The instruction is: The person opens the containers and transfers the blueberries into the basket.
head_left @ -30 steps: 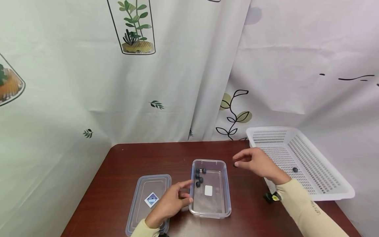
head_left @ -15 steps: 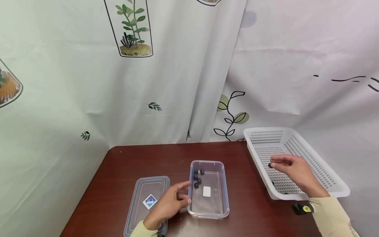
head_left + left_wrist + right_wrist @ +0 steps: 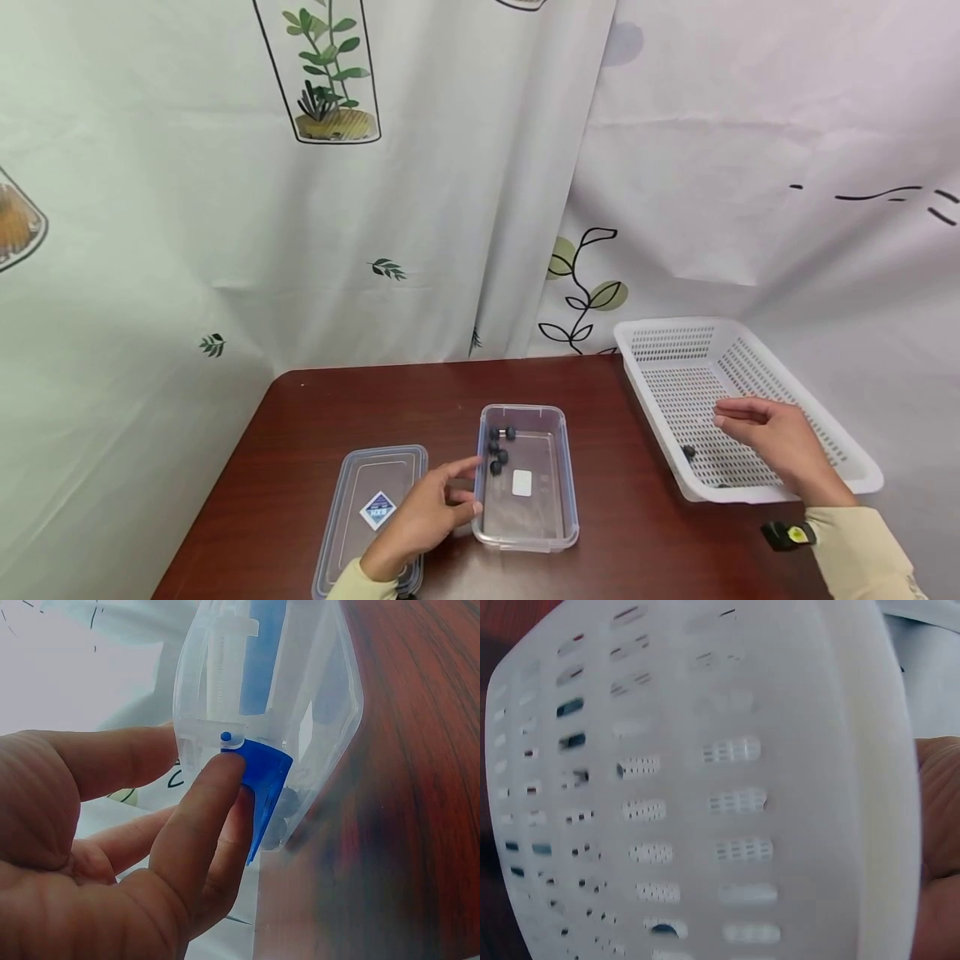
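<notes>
My left hand (image 3: 435,512) rests against the left side of a clear plastic food container (image 3: 528,525), its fingertips at the wall. In the left wrist view a finger touches the blue latch (image 3: 266,769), which hangs unclipped. Several blueberries (image 3: 496,467) lie along the container's left inside. My right hand (image 3: 783,442) hovers over the white perforated basket (image 3: 862,479), thumb and fingers slightly apart, with nothing seen between them. A blueberry (image 3: 688,452) sits near the basket's left wall. In the right wrist view the basket wall (image 3: 810,825) covers most of that hand.
The container's lid (image 3: 348,533) with a diamond-shaped sticker lies left of it, partly under my left forearm. All stand on a dark red wooden table (image 3: 375,400). A printed white curtain (image 3: 435,208) hangs behind the table.
My right hand has moved right, from beside the container to over the basket. The blueberry it pinched no longer shows in its fingers. The left hand has kept its place at the container.
</notes>
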`<state>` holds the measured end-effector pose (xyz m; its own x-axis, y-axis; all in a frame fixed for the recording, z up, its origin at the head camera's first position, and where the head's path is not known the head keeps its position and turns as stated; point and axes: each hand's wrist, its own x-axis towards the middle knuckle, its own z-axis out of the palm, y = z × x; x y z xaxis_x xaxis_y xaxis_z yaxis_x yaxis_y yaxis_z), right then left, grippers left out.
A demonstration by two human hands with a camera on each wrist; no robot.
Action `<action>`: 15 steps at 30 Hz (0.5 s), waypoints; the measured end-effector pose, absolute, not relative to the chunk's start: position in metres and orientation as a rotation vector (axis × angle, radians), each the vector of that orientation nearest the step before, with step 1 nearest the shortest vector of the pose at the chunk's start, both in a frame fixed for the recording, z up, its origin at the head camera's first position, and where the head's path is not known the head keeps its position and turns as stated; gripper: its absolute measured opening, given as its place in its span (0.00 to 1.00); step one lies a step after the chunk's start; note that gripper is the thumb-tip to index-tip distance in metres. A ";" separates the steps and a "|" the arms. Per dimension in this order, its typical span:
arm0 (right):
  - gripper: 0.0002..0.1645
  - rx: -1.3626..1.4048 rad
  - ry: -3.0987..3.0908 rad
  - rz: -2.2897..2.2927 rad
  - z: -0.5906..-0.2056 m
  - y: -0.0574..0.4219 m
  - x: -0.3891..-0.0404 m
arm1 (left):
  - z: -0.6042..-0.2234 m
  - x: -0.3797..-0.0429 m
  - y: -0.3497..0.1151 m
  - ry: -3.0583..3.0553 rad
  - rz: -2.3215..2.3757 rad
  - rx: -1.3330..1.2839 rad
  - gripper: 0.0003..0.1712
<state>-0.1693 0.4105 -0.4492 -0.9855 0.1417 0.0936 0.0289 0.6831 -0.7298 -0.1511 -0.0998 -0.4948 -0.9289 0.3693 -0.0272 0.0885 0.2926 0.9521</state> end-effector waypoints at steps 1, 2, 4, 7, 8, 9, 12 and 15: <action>0.31 -0.142 -2.753 1.184 -0.449 0.410 -0.170 | -0.495 -0.151 -0.099 2.320 1.681 0.417 0.39; 0.31 -0.143 -2.757 1.176 -0.448 0.408 -0.170 | -0.495 -0.151 -0.099 2.318 1.680 0.417 0.39; 0.30 -0.130 -2.760 1.178 -0.446 0.404 -0.171 | -0.494 -0.151 -0.099 2.312 1.683 0.419 0.39; 0.30 -0.091 -2.752 1.198 -0.441 0.394 -0.175 | -0.494 -0.151 -0.100 2.305 1.692 0.421 0.39; 0.29 -0.072 -2.747 1.208 -0.439 0.389 -0.177 | -0.494 -0.151 -0.100 2.304 1.695 0.419 0.39; 0.29 -0.051 -2.740 1.226 -0.437 0.384 -0.179 | -0.493 -0.151 -0.100 2.306 1.696 0.416 0.39; 0.27 0.009 -2.717 1.238 -0.430 0.364 -0.187 | -0.492 -0.151 -0.100 2.316 1.692 0.407 0.39; 0.24 0.061 -2.685 1.265 -0.426 0.345 -0.195 | -0.491 -0.151 -0.099 2.315 1.682 0.400 0.39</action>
<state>-0.1947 0.3452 -0.4258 -0.9843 0.0361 0.1729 -0.1103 0.6389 -0.7614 -0.1507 -0.0994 -0.4914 -0.9307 0.3635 -0.0410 0.0733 0.2952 0.9526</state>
